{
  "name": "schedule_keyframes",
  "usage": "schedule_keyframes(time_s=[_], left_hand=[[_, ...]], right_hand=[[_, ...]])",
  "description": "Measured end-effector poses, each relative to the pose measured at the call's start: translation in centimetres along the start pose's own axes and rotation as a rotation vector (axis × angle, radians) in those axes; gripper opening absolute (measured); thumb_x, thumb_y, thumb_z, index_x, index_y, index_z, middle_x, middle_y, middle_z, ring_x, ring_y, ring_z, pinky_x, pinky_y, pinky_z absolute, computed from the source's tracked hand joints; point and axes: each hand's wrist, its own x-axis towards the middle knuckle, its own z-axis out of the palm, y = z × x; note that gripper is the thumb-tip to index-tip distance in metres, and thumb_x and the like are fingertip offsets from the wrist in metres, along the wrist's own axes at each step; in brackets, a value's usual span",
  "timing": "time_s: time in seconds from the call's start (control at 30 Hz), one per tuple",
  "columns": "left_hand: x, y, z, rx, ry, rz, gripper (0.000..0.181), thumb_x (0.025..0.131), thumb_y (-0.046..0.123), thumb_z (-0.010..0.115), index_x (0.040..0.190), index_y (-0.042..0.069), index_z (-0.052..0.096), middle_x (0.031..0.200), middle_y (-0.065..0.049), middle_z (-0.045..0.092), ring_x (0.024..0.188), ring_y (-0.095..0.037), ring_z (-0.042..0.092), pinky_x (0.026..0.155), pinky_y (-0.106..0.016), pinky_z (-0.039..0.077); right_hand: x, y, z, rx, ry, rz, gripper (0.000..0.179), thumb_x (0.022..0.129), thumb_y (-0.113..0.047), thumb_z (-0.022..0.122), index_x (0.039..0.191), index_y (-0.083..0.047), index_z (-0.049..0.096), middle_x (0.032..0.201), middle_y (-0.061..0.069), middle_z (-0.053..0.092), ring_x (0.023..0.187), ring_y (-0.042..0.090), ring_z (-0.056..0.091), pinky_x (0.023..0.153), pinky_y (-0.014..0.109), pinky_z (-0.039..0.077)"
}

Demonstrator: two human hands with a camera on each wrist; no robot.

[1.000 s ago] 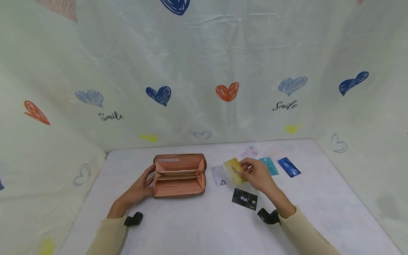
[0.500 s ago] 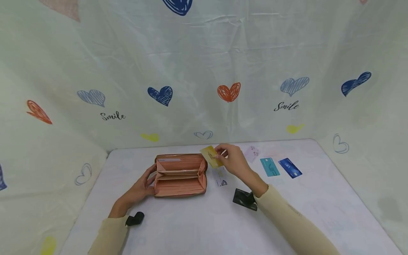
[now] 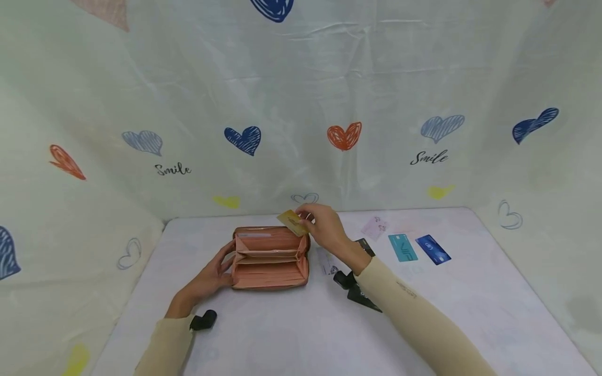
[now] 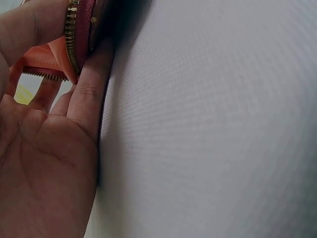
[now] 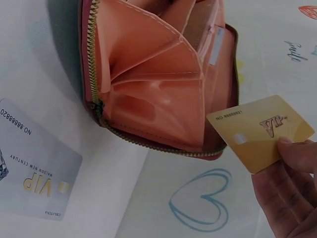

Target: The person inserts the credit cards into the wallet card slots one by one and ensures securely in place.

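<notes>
An unzipped pink-orange wallet (image 3: 270, 271) lies spread on the white table, its folds and pockets facing up. My left hand (image 3: 209, 279) holds it at the left side, with fingers and thumb about the zippered edge (image 4: 73, 34) in the left wrist view. Between thumb and fingers, my right hand (image 3: 324, 224) pinches a gold VIP card (image 3: 291, 222) over the wallet's upper right corner. From the right wrist view, one corner of the gold card (image 5: 265, 131) overlaps the wallet's back compartment; whether they touch I cannot tell.
Right of the wallet lies a silver VIP card (image 5: 39, 163), partly behind my right arm in the head view. A black card (image 3: 364, 302) is half covered by the right sleeve. Farther right are a pale pink card (image 3: 374, 228), a teal card (image 3: 403, 247) and a blue card (image 3: 433, 249).
My right hand has carried the gold card leftward from among the other cards to the wallet's upper right corner. The left hand keeps its hold on the wallet.
</notes>
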Motion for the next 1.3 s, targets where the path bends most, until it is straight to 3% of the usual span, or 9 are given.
schedule_keyframes(time_s=[0.33, 0.57, 0.8, 1.3], left_hand=[[-0.1, 0.2, 0.0, -0.004, 0.009, -0.019, 0.109, 0.092, -0.006, 0.074, 0.172, 0.016, 0.004, 0.175, -0.021, -0.001, 0.158, -0.049, 0.012, 0.097, -0.023, 0.052], [0.0, 0.1, 0.0, 0.007, 0.013, -0.019, 0.108, 0.092, -0.006, 0.074, 0.172, 0.018, 0.004, 0.174, -0.02, 0.0, 0.158, -0.048, 0.011, 0.096, -0.022, 0.052], [-0.1, 0.3, 0.1, -0.008, 0.013, -0.035, 0.11, 0.092, -0.008, 0.073, 0.172, 0.017, 0.003, 0.175, -0.02, -0.002, 0.159, -0.048, 0.01, 0.096, -0.023, 0.052], [0.1, 0.2, 0.1, -0.013, 0.006, -0.009, 0.109, 0.092, -0.006, 0.075, 0.172, 0.015, 0.003, 0.174, -0.021, 0.001, 0.159, -0.048, 0.01, 0.097, -0.022, 0.052]], right_hand=[[0.8, 0.5, 1.0, -0.064, -0.018, -0.043, 0.019, 0.095, -0.002, 0.076, 0.113, -0.006, 0.076, 0.105, 0.009, 0.077, 0.09, 0.023, 0.073, 0.078, 0.041, 0.059], [1.1, 0.8, 1.6, -0.117, -0.12, -0.063, 0.021, 0.096, 0.002, 0.073, 0.114, -0.008, 0.078, 0.107, 0.006, 0.078, 0.094, 0.021, 0.073, 0.082, 0.039, 0.059], [1.7, 0.7, 2.1, -0.149, -0.21, -0.043, 0.019, 0.098, -0.005, 0.073, 0.114, -0.011, 0.079, 0.103, 0.005, 0.077, 0.096, 0.022, 0.072, 0.083, 0.041, 0.058], [2.8, 0.4, 1.9, -0.256, -0.362, -0.132, 0.019, 0.098, -0.002, 0.072, 0.114, -0.011, 0.078, 0.101, 0.005, 0.071, 0.093, 0.022, 0.071, 0.078, 0.039, 0.058]])
